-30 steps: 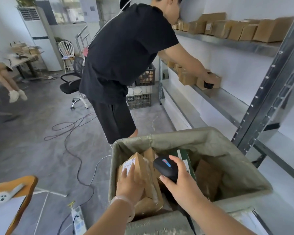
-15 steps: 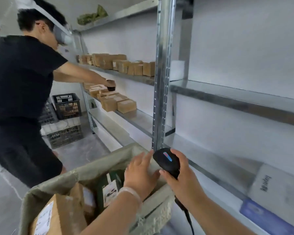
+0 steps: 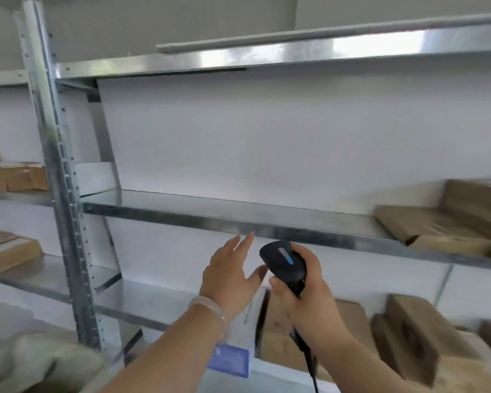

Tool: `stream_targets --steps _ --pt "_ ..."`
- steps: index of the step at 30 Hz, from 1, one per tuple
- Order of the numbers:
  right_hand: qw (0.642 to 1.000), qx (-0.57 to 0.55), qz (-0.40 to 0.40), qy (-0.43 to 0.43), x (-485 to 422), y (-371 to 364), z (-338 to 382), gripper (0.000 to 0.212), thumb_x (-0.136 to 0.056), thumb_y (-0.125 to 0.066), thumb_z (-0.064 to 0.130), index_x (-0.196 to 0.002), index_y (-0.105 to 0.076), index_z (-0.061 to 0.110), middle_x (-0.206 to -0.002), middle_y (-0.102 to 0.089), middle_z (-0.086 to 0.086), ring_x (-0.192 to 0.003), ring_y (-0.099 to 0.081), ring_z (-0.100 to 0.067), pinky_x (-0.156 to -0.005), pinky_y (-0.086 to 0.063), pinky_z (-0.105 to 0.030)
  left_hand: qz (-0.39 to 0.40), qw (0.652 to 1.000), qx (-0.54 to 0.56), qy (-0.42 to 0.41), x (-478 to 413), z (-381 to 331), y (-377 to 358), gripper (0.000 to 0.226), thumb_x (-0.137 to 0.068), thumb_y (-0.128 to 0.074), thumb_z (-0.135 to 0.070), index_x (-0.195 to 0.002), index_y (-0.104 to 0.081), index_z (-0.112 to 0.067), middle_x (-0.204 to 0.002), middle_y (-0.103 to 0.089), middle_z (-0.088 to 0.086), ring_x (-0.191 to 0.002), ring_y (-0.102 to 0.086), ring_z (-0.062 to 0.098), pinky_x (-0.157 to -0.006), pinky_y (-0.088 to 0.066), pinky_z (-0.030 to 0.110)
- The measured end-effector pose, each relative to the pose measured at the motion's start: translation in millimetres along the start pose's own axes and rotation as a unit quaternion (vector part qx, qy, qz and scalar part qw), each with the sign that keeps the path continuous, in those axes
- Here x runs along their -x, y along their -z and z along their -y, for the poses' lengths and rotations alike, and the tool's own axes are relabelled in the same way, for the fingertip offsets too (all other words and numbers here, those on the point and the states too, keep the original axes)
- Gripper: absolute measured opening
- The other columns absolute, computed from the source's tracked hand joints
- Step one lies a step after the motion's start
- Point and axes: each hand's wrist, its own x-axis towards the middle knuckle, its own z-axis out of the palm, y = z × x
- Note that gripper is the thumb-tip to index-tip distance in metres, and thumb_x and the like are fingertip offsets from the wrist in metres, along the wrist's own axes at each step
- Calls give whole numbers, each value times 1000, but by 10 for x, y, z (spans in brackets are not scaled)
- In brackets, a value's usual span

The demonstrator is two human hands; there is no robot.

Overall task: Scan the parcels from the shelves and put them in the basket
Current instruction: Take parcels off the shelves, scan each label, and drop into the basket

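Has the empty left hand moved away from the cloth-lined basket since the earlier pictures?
Yes. The left hand left the cloth-lined basket, rising rightward toward the metal shelf.

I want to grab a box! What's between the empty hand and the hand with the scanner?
In the head view, only a white parcel shows behind the gap between left hand and right hand holding the scanner.

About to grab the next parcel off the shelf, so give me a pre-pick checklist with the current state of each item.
1. Left hand free to take a parcel: ok, open and holding nothing.
2. Scanner held in right hand: ok.
3. White parcel within reach: ok, just under the left hand.
4. Its barcode facing the scanner: cannot tell, blurred.
5. Basket nearby: ok, its edge is at lower left.
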Motion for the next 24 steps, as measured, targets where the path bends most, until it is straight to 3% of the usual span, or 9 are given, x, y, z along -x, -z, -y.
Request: stream_targets --steps 3,8,11,15,19,21,24 --pt "999 20 -50 10 -7 671 -3 59 -87 -69 24 -128 -34 50 -112 -58 28 -96 -59 8 -76 -46 -8 9 998 26 -55 -160 -653 -236 72 -96 -55 -49 -154 -14 -44 -163 -19 -12 -150 -16 15 -120 -27 41" --pt "990 55 -127 28 -26 1631 -17 61 -85 -70 28 -132 -36 46 -108 -59 33 -92 -62 -1 -76 -56 -29 23 989 83 -123 -273 -1572 -558 71 -95 -56 -49 -153 -15 -46 -162 -18 -14 -151 -14 12 -121 -25 37" --pt "982 65 -173 34 -8 2029 -37 60 -85 -71 25 -130 -38 44 -112 -59 28 -95 -61 3 -78 -54 -21 41 982 117 -144 -335 -1933 -735 70 -95 -56 -48 -153 -16 -46 -162 -20 -14 -151 -13 13 -121 -25 39" --pt "972 95 -215 33 -30 2410 -107 62 -83 -73 25 -124 -36 53 -115 -58 23 -87 -64 -4 -75 -55 -27 87 975 132 -158 -438 -2238 -956 70 -96 -55 -49 -153 -14 -47 -161 -17 -16 -151 -12 13 -120 -25 37" --pt "957 116 -266 19 -78 2640 -211 61 -83 -73 23 -122 -35 51 -112 -56 26 -86 -61 7 -64 -46 -8 109 967 142 -183 -622 -2367 -1157 69 -97 -54 -47 -155 -18 -41 -161 -20 -14 -150 -14 13 -118 -21 32" --pt "951 133 -281 -2 -128 2718 -239 59 -84 -72 25 -126 -36 46 -109 -58 20 -80 -62 0 -61 -44 -12 124 963 155 -180 -736 -2380 -1261 67 -97 -54 -45 -155 -20 -40 -159 -22 -13 -149 -16 13 -118 -21 30" --pt "942 160 -295 -19 -290 2840 -259 60 -85 -70 30 -133 -36 41 -106 -54 23 -85 -61 -5 -67 -47 -25 131 961 167 -176 -893 -2401 -1414 63 -97 -53 -42 -153 -23 -39 -158 -23 -13 -147 -18 13 -116 -23 29"
